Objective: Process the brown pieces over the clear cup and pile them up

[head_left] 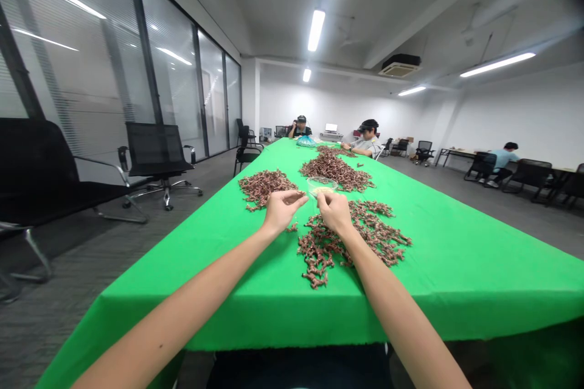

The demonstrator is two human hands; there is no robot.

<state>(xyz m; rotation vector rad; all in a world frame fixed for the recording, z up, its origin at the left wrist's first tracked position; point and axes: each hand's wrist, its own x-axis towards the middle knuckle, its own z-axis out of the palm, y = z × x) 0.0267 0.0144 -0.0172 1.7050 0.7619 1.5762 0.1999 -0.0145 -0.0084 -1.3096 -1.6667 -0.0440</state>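
Observation:
My left hand (281,211) is pinched closed above the table, thumb and fingertips together. Whatever lies between them is too small to make out. Close beside it, my right hand (335,213) is also closed in a pinch, and its fingers hide what they hold. Just beyond my fingertips stands a clear round bowl (322,181) with pale bits inside. Under and around my right forearm spreads a loose heap of small, knobbly reddish-brown pieces (314,249). Another such pile (267,185) lies beyond my left hand.
A larger brown pile (335,170) sits farther along the green tablecloth (456,243). A blue bag (305,141) rests near the far end. Two people sit there, a person in grey (365,141) on the right side. Black chairs (157,149) stand to the left.

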